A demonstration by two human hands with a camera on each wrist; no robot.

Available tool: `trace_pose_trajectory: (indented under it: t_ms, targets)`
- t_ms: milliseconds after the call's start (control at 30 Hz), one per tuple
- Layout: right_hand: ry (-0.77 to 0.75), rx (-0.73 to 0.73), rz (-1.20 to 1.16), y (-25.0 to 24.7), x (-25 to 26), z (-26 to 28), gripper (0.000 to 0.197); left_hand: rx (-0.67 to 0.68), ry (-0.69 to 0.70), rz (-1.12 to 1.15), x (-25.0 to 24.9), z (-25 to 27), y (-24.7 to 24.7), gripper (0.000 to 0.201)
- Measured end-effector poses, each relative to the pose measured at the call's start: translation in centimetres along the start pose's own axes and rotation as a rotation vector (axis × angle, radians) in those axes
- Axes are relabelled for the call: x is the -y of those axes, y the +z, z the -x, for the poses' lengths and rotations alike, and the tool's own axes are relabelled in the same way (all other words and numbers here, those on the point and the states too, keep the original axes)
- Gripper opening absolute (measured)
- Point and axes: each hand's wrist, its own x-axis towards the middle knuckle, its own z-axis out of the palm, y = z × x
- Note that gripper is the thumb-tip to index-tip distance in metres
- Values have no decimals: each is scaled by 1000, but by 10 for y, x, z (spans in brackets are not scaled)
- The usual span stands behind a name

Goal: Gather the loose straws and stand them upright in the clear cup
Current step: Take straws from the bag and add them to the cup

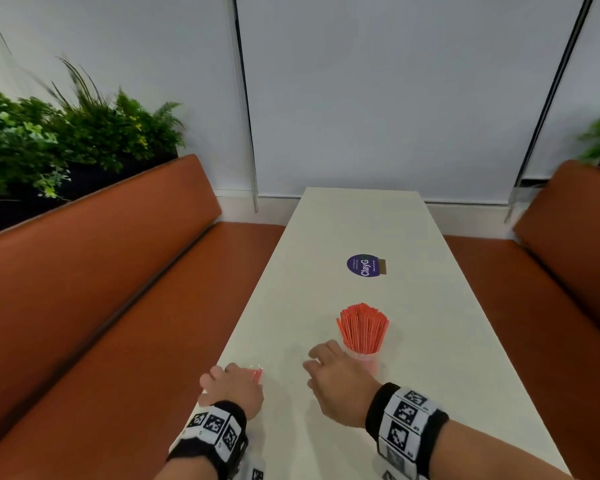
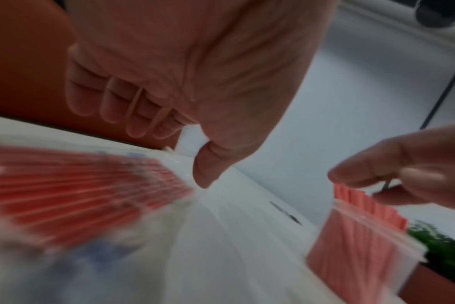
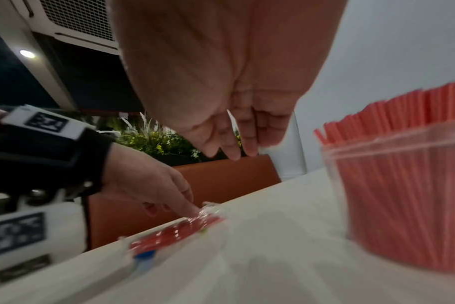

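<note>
Straws [image 3: 174, 231] not yet gathered lay flat in a clear wrapper at the table's [image 1: 361, 220] near left edge, long axis roughly away from the person, under the left hand [image 1: 231, 388], whose fingertip touched the wrapper without closing on it. Just right stood the clear cup [image 1: 363, 356], already packed with upright red straws, beside the relaxed, empty right hand [image 1: 340, 382]. Orange benches [image 1: 118, 271] flanked the white table.
</note>
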Motion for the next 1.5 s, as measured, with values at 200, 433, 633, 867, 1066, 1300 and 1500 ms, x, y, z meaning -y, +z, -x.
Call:
trace_pose_trajectory:
  t_ms: [200, 433, 633, 867, 1066, 1300, 1500]
  targets:
    - [-54, 218, -8, 9, 35, 7, 29, 33, -28, -92, 26, 2, 21, 68]
    - [52, 319, -101, 25, 42, 14, 31, 91, 24, -53, 17, 14, 23, 50]
    - [160, 361, -199, 27, 39, 20, 30, 86, 99, -50, 13, 27, 26, 29]
    - [477, 82, -771, 15, 34, 14, 50, 115, 300, 191, -4, 41, 26, 19]
    - [590, -136, -1096, 23, 29, 11, 46, 213, 496, 421, -26, 56, 26, 16]
    - [547, -182, -1138, 5, 25, 22, 21, 385, 634, 749, -42, 74, 10, 68]
    - [513, -68, -1049, 5, 11, 33, 30, 364, 730, 731, -44, 82, 14, 60]
